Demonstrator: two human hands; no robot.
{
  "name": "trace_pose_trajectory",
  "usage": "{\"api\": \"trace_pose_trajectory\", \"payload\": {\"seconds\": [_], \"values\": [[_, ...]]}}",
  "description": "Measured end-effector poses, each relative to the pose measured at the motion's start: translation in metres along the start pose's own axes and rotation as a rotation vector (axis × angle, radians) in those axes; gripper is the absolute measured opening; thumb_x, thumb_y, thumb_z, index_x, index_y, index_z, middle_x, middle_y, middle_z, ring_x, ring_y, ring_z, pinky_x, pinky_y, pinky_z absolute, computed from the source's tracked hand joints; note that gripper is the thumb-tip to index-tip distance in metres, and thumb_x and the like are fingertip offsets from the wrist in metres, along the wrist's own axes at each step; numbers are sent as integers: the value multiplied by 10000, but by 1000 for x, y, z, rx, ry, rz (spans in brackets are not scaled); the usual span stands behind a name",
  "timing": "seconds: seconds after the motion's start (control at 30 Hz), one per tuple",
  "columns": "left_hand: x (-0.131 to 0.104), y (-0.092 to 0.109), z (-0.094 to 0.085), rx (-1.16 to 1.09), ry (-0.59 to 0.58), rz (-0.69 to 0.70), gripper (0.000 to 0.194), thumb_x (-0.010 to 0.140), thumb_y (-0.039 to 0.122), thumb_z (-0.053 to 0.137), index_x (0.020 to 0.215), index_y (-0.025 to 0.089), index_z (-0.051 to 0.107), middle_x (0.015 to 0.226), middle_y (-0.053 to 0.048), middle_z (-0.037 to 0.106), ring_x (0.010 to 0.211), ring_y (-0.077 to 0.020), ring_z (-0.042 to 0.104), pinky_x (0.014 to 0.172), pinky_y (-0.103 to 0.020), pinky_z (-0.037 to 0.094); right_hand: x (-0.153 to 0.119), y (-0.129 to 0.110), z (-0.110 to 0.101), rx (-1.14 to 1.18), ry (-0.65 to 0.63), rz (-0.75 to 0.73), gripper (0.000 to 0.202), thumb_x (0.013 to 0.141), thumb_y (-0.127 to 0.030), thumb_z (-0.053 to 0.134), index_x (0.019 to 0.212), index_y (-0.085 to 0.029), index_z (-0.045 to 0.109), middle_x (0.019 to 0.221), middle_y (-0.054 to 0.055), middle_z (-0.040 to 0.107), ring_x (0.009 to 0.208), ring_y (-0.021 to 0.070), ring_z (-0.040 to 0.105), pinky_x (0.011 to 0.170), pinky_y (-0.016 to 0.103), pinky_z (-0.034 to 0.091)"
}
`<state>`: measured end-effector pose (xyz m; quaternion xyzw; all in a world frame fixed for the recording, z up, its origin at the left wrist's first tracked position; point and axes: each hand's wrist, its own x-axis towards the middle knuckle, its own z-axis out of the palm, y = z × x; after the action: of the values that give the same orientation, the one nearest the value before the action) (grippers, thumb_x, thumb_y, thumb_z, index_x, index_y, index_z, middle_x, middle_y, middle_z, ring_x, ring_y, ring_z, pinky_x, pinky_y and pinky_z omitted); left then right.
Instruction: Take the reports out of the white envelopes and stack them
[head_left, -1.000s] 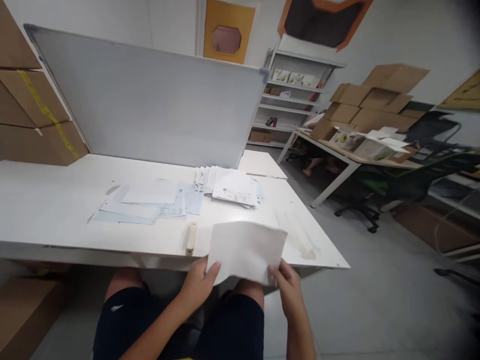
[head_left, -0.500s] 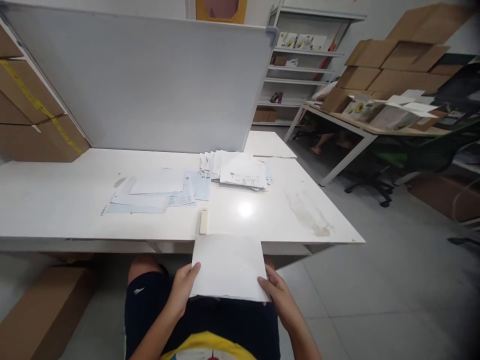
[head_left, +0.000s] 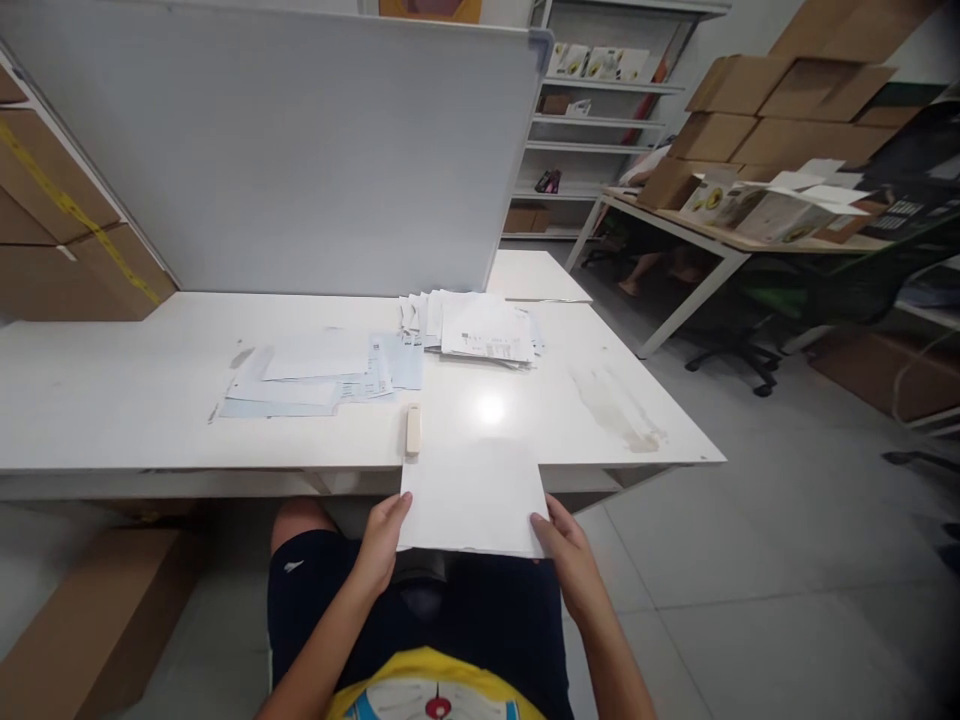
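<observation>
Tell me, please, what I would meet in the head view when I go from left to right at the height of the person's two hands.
Cardboard box → left hand → white paper → right hand → grey floor.

Holds white paper (hard to make out at its far edge) by opposite sides between left hand and right hand, overlapping the front of the white bench. Has a cream stapler near the paper's far left corner, loose sheets farther back, stacked papers to their right, and a whiteboard upright behind.
</observation>
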<state>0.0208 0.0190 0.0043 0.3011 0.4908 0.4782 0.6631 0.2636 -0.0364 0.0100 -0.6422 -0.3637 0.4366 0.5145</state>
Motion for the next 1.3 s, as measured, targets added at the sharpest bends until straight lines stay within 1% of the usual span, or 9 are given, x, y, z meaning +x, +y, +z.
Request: {"api": "trace_pose_trajectory", "payload": {"seconds": [0.13,0.23,0.37,0.43,0.53,0.73,0.93,1.1,1.3], "values": [[3,5,9,-7,-16,35,496,662,544,755,904,112,736,843,-106,740,818,-250,680,810,-363,497,5,-25,7,-535,284,-465,431,839,-418,521,1158,-152,638,1079,159,675,1003,325,596,875,499,460],[4,5,10,30,-28,49,490,674,551,743,893,113,733,841,-102,734,839,-252,670,806,-352,488,1,-45,39,-686,92,-742,299,904,-279,462,1127,-199,645,1088,125,682,1032,275,602,911,455,466],[6,2,7,43,1,70,469,675,554,740,850,120,714,769,-69,707,789,-225,644,747,-314,473,3,-61,102,-799,-192,-915,454,840,-53,412,1243,-186,575,1253,127,614,1156,252,550,934,416,472],[6,1,6,30,16,73,450,665,550,746,797,122,700,729,-50,687,741,-204,624,724,-299,461,10,-65,125,-873,-225,-941,523,781,7,415,1259,-150,558,1263,146,602,1171,265,531,932,420,462],[3,1,5,17,17,54,449,653,551,749,775,122,693,693,-36,668,703,-195,606,704,-299,454,21,-66,140,-937,-226,-928,493,745,19,455,1190,-141,593,1192,149,631,1102,269,548,886,410,455],[-1,2,6,35,-19,43,441,686,554,718,777,124,692,704,-37,660,704,-189,582,698,-286,435,30,-61,143,-960,-194,-872,368,720,12,479,982,-180,651,1024,97,659,918,239,551,776,361,417],[5,-3,0,106,23,46,462,671,583,708,683,126,645,615,-12,595,617,-151,515,581,-239,369,35,-47,153,-976,-124,-874,340,698,35,444,870,-180,643,885,81,610,781,218,496,683,329,364],[10,-6,0,63,37,3,470,637,584,726,725,126,669,639,-26,630,653,-177,569,608,-253,411,42,-44,154,-980,-143,-900,315,685,38,434,792,-190,623,804,57,562,743,206,485,663,317,355],[-2,-5,8,-46,71,31,467,651,561,740,819,126,706,728,-57,699,720,-214,640,669,-287,477,38,-54,147,-879,-193,-901,391,705,26,420,947,-184,645,941,71,643,850,208,559,739,324,426]]}}
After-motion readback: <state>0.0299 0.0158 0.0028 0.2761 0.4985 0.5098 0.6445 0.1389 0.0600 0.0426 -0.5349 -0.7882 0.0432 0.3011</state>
